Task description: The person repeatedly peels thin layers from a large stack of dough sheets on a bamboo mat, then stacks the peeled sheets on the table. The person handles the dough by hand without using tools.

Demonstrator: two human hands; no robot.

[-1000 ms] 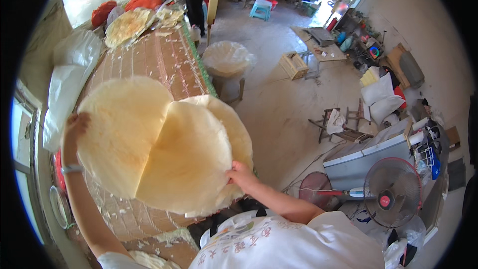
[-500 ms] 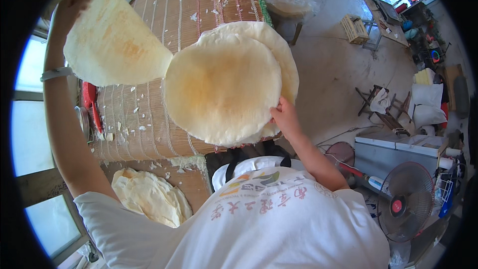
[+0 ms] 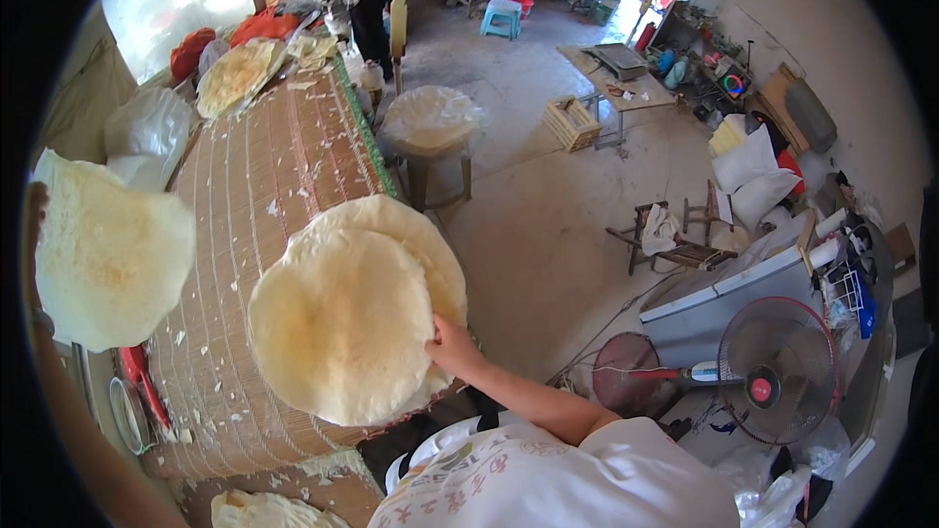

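Observation:
Thin, round, pale flatbreads lie stacked on a woven reed mat (image 3: 230, 264). The top flatbread (image 3: 337, 323) is browned in patches, and a second flatbread (image 3: 440, 259) juts out beyond it at the far right. My right hand (image 3: 452, 347) pinches the right edge of the top one, fingertips partly hidden. Off to the left, a single flatbread (image 3: 112, 249) hangs raised above the mat's edge. My left hand (image 3: 37, 207) has it by its outer left side, mostly lost in the dark rim of the picture. White crumbs are scattered over the mat.
Beside the mat's left edge lie a red-handled tool (image 3: 145, 386) and a round glass container (image 3: 127, 416). More flatbreads (image 3: 269, 510) lie at the bottom. A plastic-covered stool (image 3: 430, 127) stands beyond the mat; a red-rimmed fan (image 3: 778, 372) is at right. Someone (image 3: 370, 24) stands far back.
The view has swung up and right, so the stack appears lower and further left. The raised flatbread is now apart from the stack, further left. My right hand keeps its pinch.

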